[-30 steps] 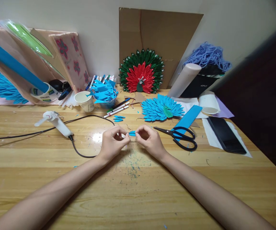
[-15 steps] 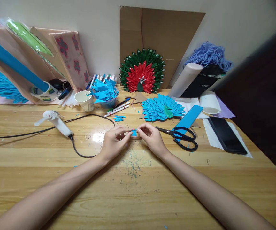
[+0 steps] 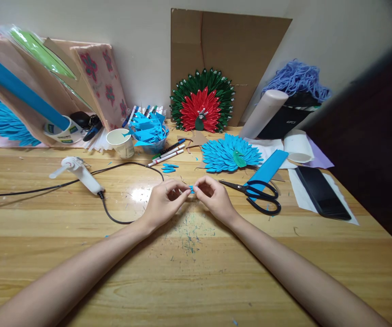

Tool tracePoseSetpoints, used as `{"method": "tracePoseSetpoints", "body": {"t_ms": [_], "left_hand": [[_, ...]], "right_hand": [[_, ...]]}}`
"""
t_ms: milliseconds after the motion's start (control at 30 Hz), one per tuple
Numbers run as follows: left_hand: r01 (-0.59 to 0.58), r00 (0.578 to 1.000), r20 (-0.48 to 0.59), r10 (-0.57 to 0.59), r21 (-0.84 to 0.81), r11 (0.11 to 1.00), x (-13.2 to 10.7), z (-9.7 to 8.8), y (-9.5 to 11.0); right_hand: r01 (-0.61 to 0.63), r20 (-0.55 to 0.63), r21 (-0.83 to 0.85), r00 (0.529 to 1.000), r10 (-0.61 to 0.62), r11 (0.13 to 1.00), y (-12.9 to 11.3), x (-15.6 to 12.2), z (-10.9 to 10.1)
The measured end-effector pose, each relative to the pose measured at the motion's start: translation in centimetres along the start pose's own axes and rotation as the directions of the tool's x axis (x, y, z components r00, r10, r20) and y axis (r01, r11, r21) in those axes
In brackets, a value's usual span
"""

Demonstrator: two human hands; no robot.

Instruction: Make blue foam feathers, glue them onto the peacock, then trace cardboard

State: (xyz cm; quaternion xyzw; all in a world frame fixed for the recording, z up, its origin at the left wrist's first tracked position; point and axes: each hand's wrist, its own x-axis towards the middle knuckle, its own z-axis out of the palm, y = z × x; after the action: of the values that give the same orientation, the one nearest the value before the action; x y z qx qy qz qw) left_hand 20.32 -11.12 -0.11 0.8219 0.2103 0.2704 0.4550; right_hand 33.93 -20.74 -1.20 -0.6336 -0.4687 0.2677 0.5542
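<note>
A small piece of blue ribbon (image 3: 192, 189) is pinched between my two hands above the table; most of it is hidden by fingers. My left hand (image 3: 165, 202) grips its left side with thumb and forefinger, and my right hand (image 3: 214, 197) grips the right side the same way. Just beyond them lie several folded blue petals (image 3: 169, 168). Black-handled scissors (image 3: 262, 193) rest to the right, partly over a flat blue ribbon strip (image 3: 273, 162). Behind the scissors lies a blue petal peacock (image 3: 228, 154) with a green body.
A white glue gun (image 3: 83, 176) with a black cord lies on the left. Farther back are a paper cup (image 3: 119, 143), a tub of blue pieces (image 3: 150, 131), several markers (image 3: 169, 154) and a red-green peacock (image 3: 201, 104) against cardboard (image 3: 223, 45). A phone (image 3: 321, 193) lies right.
The blue ribbon piece between my fingers now shows smaller and looks folded or gathered. My fingertips have come closer together; the things on the table have not moved.
</note>
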Motion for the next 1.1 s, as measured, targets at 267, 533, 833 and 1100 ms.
{"method": "tracePoseSetpoints", "body": {"t_ms": [267, 533, 833, 1100], "left_hand": [[0.100, 0.994, 0.058, -0.092, -0.147, 0.984, 0.16, 0.01, -0.17], [0.150, 0.988, 0.053, -0.142, -0.207, 0.967, 0.47, -0.15, 0.14], [0.176, 0.984, 0.050, -0.169, -0.254, 0.951, 0.39, 0.04, -0.39], [0.188, 0.982, 0.054, -0.180, -0.278, 0.942, 0.33, -0.04, -0.37]], "right_hand": [[-0.032, 0.055, 0.053, 0.998, 0.029, 0.998, 0.08, 0.00, 0.07], [-0.043, 0.084, 0.104, 0.996, 0.035, 0.994, -0.01, 0.08, 0.07], [-0.048, 0.069, 0.110, 0.997, 0.041, 0.993, 0.08, 0.18, 0.04], [-0.043, 0.078, 0.088, 0.996, 0.036, 0.995, -0.15, 0.19, 0.06]]}}
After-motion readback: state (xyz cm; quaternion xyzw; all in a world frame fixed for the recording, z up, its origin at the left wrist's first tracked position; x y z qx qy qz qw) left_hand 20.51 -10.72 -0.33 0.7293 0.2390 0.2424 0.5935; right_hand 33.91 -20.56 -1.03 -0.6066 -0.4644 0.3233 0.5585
